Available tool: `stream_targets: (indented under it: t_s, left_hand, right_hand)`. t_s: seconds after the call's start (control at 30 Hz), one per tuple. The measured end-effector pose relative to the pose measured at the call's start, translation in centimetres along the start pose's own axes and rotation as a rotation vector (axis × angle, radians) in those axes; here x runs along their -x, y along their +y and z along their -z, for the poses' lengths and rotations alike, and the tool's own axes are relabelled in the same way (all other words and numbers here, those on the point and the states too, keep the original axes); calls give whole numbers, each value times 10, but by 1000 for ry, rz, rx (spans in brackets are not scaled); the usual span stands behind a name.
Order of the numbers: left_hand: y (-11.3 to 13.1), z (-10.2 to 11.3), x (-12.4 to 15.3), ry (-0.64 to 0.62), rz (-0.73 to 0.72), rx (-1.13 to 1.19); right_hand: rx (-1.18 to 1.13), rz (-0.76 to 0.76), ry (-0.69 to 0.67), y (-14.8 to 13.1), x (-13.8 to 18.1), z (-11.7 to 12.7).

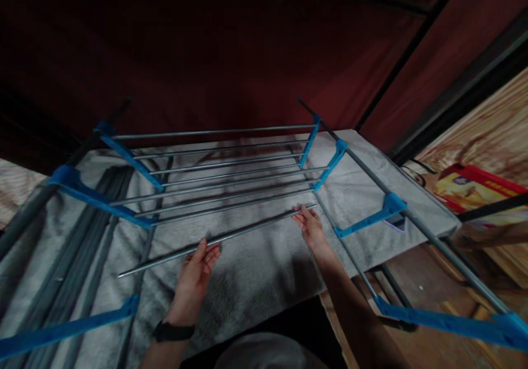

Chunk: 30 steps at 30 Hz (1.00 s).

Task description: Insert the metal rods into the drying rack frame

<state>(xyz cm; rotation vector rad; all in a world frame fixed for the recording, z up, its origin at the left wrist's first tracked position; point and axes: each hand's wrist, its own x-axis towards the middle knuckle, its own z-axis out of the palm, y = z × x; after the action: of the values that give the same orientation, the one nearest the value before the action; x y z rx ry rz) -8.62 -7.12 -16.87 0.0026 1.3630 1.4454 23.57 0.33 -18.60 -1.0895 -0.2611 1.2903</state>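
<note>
A thin grey metal rod (247,230) is held level between my two hands, above a grey towel. My left hand (194,278) supports it from below near the middle, fingers curled loosely around it. My right hand (310,227) pinches the rod close to its right end. Just beyond the rod stands a drying rack (223,177) with several grey rods fitted between blue plastic brackets (326,169). A black watch sits on my left wrist.
The grey towel (256,270) covers a raised surface. More blue brackets (373,218) hang on the long side poles at left and right. Loose grey poles (82,259) lie at the left. A red and yellow box (470,188) rests on the wooden floor at right.
</note>
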Motion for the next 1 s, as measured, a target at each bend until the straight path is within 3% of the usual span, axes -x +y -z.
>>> stream_targets:
  t_s: [0.13,0.4,0.67,1.0]
  left_hand:
    - [-2,2,-2,23,-13,-6]
    - [9,-3,-6,109,93,1]
    - [9,-2,-13,149,27,-12]
    - [16,-6,15,73,-21,-87]
  right_hand:
    - [41,4,-37,0,-4,8]
    - [90,-30,46,2,-14,8]
    - [58,-18,-16,-5,-18,8]
    - [54,41,-12,-3,-26,14]
